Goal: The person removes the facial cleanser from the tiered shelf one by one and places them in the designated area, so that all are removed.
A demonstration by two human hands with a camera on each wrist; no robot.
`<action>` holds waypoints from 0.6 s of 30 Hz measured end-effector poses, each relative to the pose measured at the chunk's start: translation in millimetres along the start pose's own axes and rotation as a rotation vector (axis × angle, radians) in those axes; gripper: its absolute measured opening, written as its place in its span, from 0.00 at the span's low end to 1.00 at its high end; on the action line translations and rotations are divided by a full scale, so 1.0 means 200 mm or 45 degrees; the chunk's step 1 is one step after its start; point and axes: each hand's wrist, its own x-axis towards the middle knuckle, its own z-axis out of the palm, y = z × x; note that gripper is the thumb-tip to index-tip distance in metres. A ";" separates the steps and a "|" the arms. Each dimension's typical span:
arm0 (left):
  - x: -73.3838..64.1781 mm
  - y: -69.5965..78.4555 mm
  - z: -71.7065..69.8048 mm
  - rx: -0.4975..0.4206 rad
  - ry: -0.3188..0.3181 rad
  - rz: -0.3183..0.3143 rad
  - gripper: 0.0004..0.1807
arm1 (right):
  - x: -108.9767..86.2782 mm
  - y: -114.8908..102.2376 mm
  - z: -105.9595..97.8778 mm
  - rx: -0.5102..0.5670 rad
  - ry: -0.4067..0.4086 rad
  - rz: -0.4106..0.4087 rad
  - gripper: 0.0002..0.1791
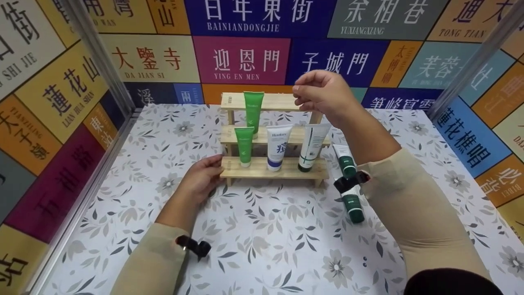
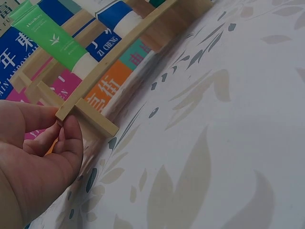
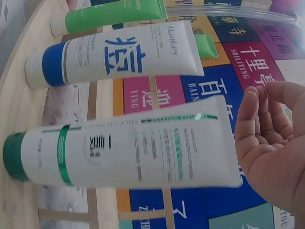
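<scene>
My left hand (image 1: pixel 202 178) pinches the left end of the lowest step of a three-step wooden rack (image 1: pixel 262 176); thumb and fingers meet around the board's corner in the left wrist view. Raised by the rack's top right is my right hand (image 1: pixel 325 96), fingers loosely curled, holding nothing. Just below it a white tube with a green cap (image 3: pixel 119 152) stands on the lowest step. Left of that stand a white tube with a blue band (image 1: pixel 278 147) and a small green tube (image 1: pixel 245 145). A larger green tube (image 1: pixel 254 108) stands on the middle step.
Right of the rack, two white-and-green tubes, one farther back (image 1: pixel 344 157) and one nearer (image 1: pixel 353 207), lie on the leaf-patterned tabletop (image 1: pixel 266 246), partly behind the right forearm. Panels of colourful lettered signs (image 1: pixel 241 59) enclose the table at the back and sides.
</scene>
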 end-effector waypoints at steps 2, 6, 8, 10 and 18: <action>0.00 0.00 0.00 0.001 -0.003 0.000 0.32 | 0.02 -0.01 0.03 -0.023 -0.019 0.018 0.05; 0.00 0.00 0.00 -0.011 -0.013 0.013 0.32 | 0.06 -0.01 0.09 -0.083 -0.045 0.072 0.06; -0.01 0.00 0.00 -0.015 -0.017 0.031 0.31 | 0.08 -0.02 0.12 -0.117 -0.055 0.095 0.08; -0.01 0.00 0.00 -0.014 -0.014 0.043 0.31 | 0.10 -0.02 0.15 -0.142 -0.066 0.119 0.09; -0.02 0.00 0.01 -0.012 -0.011 0.053 0.31 | 0.15 0.00 0.25 -0.232 -0.110 0.179 0.11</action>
